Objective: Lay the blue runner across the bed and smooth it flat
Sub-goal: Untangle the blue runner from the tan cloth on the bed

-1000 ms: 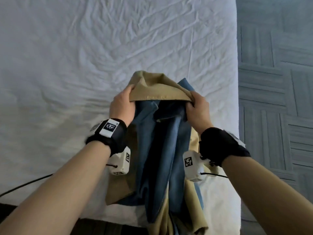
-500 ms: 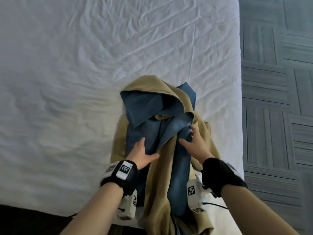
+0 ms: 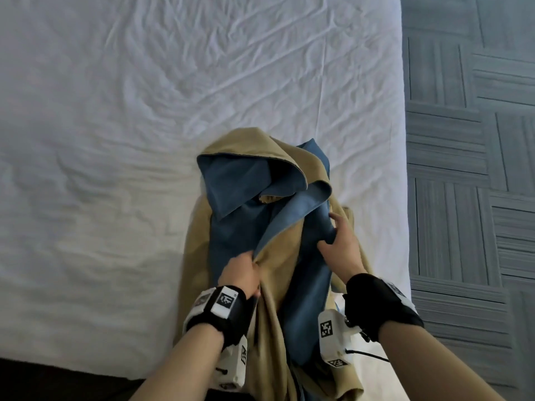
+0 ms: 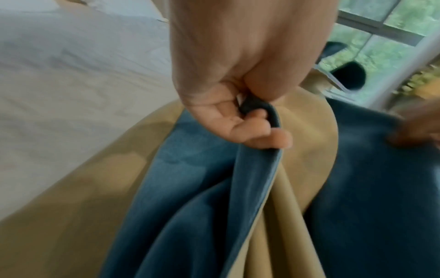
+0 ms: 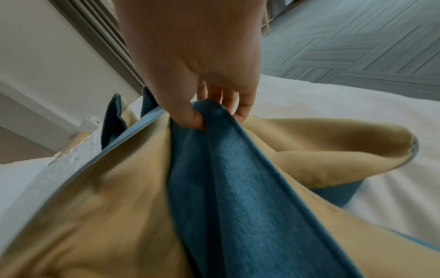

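Note:
The blue runner [image 3: 240, 227], blue on one face and tan on the other, lies bunched in a heap on the near right part of the white bed [image 3: 144, 140], its lower end hanging over the near edge. My left hand [image 3: 241, 270] pinches a blue-and-tan edge fold [image 4: 266, 120] between thumb and curled fingers. My right hand [image 3: 341, 241] grips a blue fold [image 5: 214, 120] of the runner, thumb on one side and fingers behind it. Both hands are close together over the heap's near half.
Wrinkled white sheet [image 3: 202, 68] spreads to the left and far side of the heap. Grey patterned carpet [image 3: 469, 169] borders the bed's right edge. A window [image 4: 381, 28] shows in the left wrist view, a wall with curtain [image 5: 83, 47] in the right wrist view.
Both hands let go of the top end they held up, and it dropped onto the bed. They moved nearer along the runner, and each has now taken a fold lower down.

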Demonstrator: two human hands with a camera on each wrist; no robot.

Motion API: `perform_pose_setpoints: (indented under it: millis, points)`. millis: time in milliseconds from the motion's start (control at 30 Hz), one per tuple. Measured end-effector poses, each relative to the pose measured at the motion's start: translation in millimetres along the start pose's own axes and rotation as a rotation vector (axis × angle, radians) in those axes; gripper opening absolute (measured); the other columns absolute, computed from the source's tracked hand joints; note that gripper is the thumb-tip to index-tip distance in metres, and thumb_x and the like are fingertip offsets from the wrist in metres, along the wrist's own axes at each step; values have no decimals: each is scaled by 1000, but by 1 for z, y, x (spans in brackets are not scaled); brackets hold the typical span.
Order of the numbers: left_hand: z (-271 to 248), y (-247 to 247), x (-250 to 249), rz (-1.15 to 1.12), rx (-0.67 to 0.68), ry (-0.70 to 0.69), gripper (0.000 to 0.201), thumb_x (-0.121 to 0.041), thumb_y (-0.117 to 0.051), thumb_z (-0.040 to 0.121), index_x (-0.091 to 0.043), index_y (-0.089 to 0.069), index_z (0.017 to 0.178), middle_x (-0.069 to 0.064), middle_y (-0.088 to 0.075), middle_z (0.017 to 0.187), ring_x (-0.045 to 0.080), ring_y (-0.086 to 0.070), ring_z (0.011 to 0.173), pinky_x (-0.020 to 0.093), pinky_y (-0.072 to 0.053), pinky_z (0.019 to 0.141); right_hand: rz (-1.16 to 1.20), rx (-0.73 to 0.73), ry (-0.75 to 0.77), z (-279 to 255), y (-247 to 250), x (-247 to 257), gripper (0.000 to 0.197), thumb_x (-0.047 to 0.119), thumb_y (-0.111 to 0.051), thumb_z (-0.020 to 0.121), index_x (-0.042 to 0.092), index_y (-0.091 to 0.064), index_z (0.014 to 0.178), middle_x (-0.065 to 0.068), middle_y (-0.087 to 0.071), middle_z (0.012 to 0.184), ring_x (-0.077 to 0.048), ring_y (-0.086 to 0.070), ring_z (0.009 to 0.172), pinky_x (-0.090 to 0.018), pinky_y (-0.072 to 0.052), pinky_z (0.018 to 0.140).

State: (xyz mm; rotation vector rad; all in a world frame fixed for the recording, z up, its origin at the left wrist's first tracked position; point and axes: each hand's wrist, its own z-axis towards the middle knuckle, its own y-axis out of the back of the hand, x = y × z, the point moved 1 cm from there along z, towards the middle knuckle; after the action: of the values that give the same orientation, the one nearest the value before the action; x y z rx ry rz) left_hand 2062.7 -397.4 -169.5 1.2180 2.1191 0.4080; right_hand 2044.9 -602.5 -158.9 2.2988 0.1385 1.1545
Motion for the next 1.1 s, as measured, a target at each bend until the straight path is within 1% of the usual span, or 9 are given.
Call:
perform_pose_setpoints:
  millis: [100, 167, 333, 433, 500, 667, 867, 1000, 1100]
  points:
    - [19, 35, -12, -436, -173, 51, 32, -10, -33, 96, -18, -52, 121, 16, -68, 99, 22, -68, 49, 28, -55, 46, -60, -66, -33, 3, 17, -9, 65, -3, -54, 75, 16, -39, 135, -6, -60, 96, -29, -60, 93, -26, -45, 76]
    - [35, 66, -33, -624, -269, -30, 29, -4, -29, 94, -17, -50, 109, 23, -64, 106, 23, -68, 51, 29, -56, 47, -84, -90, -49, 3, 26, -16, 65, -3, -54, 76, 13, -37, 137, -9, -60, 97, -31, -59, 99, -28, -42, 79]
    - [59, 146, -108, -683, -440, -335, 34, 9, -34, 83, -8, -51, 107, 19, -58, 115, 39, -64, 99, 47, -58, 83, -130, -126, -66, 0, 41, -23, 58, -4, -56, 74, 9, -45, 129, -21, -65, 109, -37, -58, 104, -42, -49, 89]
    - [59, 164, -134, -574, -473, -404, 32, 2, -45, 84, -8, -50, 113, 13, -58, 117, 33, -58, 111, 45, -49, 97, -170, -41, -119, -1, 46, -26, 48, -2, -57, 74, 7, -50, 121, -20, -65, 110, -35, -59, 102, -36, -49, 82]
    - [56, 157, -128, -420, -436, -370, 41, -8, -55, 85, -5, -44, 124, 15, -55, 128, 32, -54, 117, 44, -44, 102, -253, 55, -133, 0, 43, -24, 41, 0, -59, 73, 6, -54, 113, -18, -64, 105, -33, -59, 98, -29, -42, 74]
    - [38, 90, -71, -173, -239, -76, 119, -37, -78, 69, -12, 6, 149, 17, -12, 157, 34, -22, 143, 43, -23, 118, -399, 284, -33, -5, 31, -5, 16, 8, -59, 73, 17, -48, 79, -3, -53, 76, -22, -51, 78, -28, -37, 58]
    - [14, 11, -13, 62, -53, 168, 134, -50, -80, 60, -21, 18, 147, 12, 9, 158, 42, -10, 142, 49, -19, 115, -557, 617, -158, -24, 12, -9, 27, 15, -65, 73, 11, -48, 94, -5, -56, 91, -19, -53, 80, -27, -50, 62]
    - [11, 0, -1, 163, -121, 143, 126, -44, -78, 64, -16, 12, 148, 12, -4, 156, 38, -19, 139, 50, -32, 107, -452, 346, -137, -19, 9, -7, 62, 41, -74, 69, 10, -42, 113, -7, -53, 109, -22, -53, 93, -32, -45, 72]
    - [17, 4, -2, 100, -124, 157, 123, -48, -75, 67, -16, 12, 148, 13, -12, 155, 38, -23, 138, 51, -32, 106, -324, 97, -6, -1, 3, 10, 91, 47, -76, 68, 10, -30, 137, -12, -42, 134, -29, -43, 124, -37, -40, 98]
